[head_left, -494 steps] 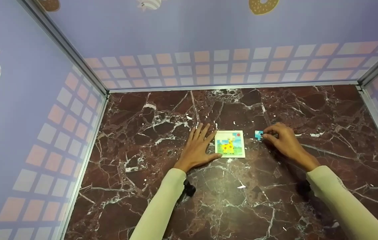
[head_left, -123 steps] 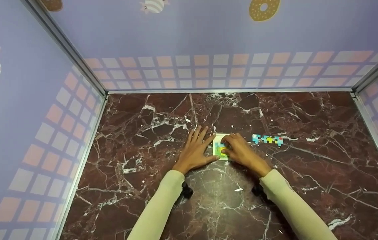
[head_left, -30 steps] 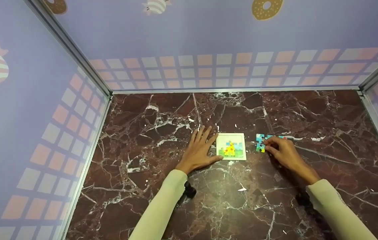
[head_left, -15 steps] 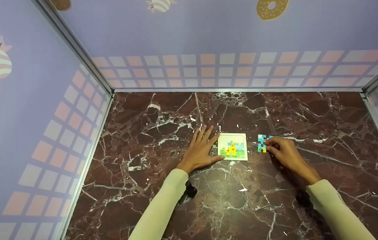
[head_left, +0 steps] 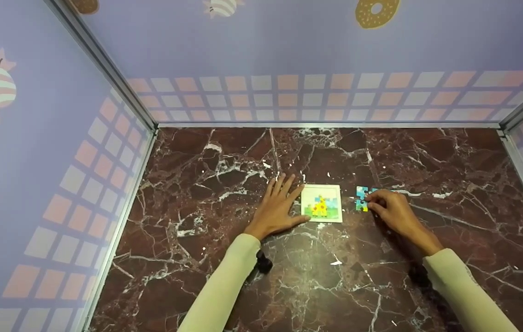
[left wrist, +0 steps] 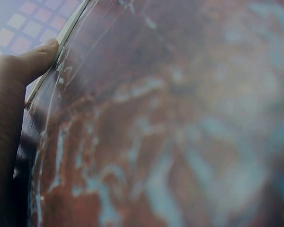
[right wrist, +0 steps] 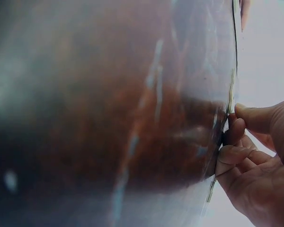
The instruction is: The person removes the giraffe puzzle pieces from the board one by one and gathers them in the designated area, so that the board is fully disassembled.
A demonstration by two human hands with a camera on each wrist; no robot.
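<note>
Puzzle tray, white-rimmed, giraffe picture: flat on the marble counter, unmoved since half a second ago. Left hand: flat, fingers straight, against the tray's left edge, as before. Right hand: fingers curled, pinching a blue puzzle piece on the counter just right of the tray; same spot as half a second ago, whereas four seconds back this hand was over the tray. Another blue piece lies just behind it. No legible writing or brand; walls carry doughnut prints only. Wrist views blurred.
</note>
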